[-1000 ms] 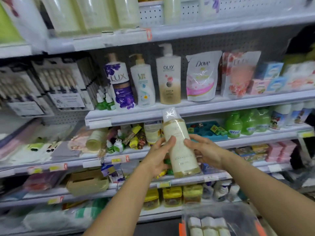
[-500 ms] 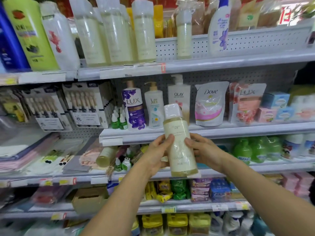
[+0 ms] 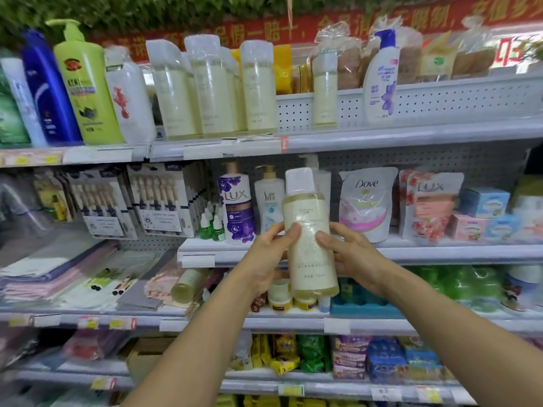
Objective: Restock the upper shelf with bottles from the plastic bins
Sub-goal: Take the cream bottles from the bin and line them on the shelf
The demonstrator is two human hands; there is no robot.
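Two hands hold one pale bottle (image 3: 310, 230) in the middle of the frame. The left hand (image 3: 269, 259) curls round its left side and the right hand (image 3: 351, 257) curls round its right side, thumbs on the front. The bottle stands almost upright, its wrapped white cap at the top. It sits higher against the shelves than a moment ago, and its cap now reaches above the Olay pump bottle behind it. The upper shelf (image 3: 382, 139) runs across the frame above the bottle, lower in the frame than before. A row of matching pale bottles (image 3: 211, 86) stands on it, up and left of the held bottle. A purple Lux bottle (image 3: 236, 204) stands just left of the hands.
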